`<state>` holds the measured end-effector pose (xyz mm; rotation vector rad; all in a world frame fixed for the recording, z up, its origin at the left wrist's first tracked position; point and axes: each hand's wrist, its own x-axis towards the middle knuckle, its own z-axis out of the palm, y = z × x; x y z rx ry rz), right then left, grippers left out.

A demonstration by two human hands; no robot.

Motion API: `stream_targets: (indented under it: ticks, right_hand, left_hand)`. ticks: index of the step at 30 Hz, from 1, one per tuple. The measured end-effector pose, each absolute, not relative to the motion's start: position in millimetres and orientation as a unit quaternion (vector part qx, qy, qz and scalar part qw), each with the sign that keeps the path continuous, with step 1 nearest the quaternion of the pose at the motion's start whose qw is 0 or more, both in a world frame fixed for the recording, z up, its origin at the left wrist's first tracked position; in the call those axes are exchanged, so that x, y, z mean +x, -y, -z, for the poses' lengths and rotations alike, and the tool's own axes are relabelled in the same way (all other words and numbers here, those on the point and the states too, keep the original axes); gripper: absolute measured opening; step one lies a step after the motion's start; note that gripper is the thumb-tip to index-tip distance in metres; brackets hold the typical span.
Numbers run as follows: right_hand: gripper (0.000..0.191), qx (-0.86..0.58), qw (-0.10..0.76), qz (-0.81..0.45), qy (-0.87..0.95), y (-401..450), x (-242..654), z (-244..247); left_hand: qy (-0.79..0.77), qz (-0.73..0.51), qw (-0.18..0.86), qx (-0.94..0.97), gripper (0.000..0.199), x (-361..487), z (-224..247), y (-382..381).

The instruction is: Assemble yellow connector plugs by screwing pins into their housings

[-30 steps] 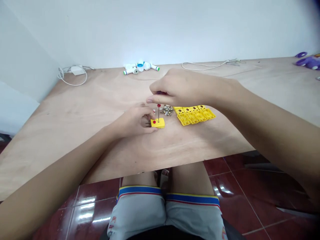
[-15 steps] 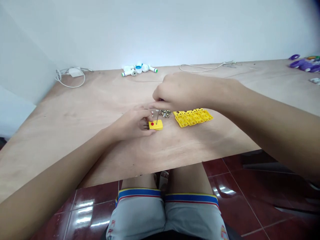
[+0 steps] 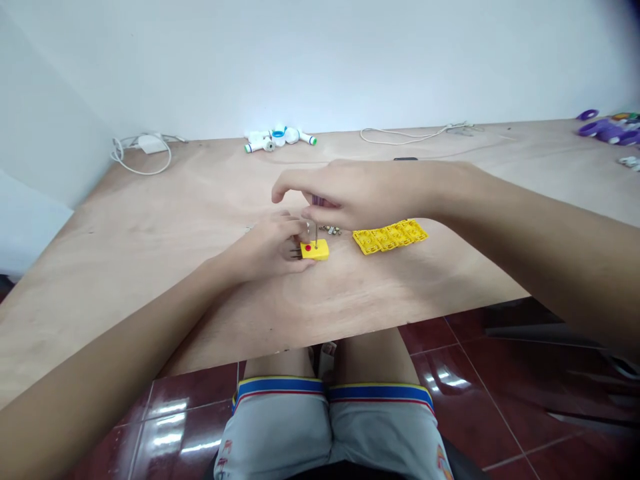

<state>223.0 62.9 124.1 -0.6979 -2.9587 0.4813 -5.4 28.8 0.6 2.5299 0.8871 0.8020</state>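
Observation:
A small yellow plug [image 3: 322, 252] with a red button and metal prongs lies on the wooden table, prongs pointing left. My left hand [image 3: 273, 248] grips it from the left, thumb at the near side and fingers at the far side. Above it, my right hand [image 3: 345, 193] is closed around the handle of a screwdriver [image 3: 317, 233]. The screwdriver stands nearly upright, its tip on the screw hole in the plug's top. The index finger of that hand is stretched out to the left. Small metal parts [image 3: 333, 230] lie behind the plug, partly hidden by my right hand.
Yellow plug housings [image 3: 390, 238] lie in a row to the right. At the back are white plastic pipe-like pieces [image 3: 280, 137], a white adapter with cable [image 3: 153, 144] and a thin white cable [image 3: 400, 138]. Purple pieces [image 3: 610, 132] are at far right. The table's front edge [image 3: 350, 335] is near my legs.
My right hand has shifted slightly lower and its fingers have opened out, showing the screwdriver handle. The left hand and plug stay nearly in place.

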Motion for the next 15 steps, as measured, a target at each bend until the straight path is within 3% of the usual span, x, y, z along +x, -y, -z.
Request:
stream_targets:
  ticks: [6,11,15]
  right_hand:
    - [0.027,-0.238,0.041,-0.151,0.958,-62.2,217.5,-122.9]
    - [0.054,-0.238,0.048,-0.152,0.958,-64.9,223.1,-121.7]
    - [0.058,-0.221,0.026,-0.145,0.964,-63.8,226.0,-130.8]
  left_hand:
    - [-0.309,-0.292,0.172,0.889,0.021,-5.6,0.8,-29.9]
    - [-0.303,-0.287,0.184,0.89,0.02,-5.5,1.6,-30.3]
    - [-0.305,-0.294,0.172,0.889,0.022,-6.7,4.0,-30.7]
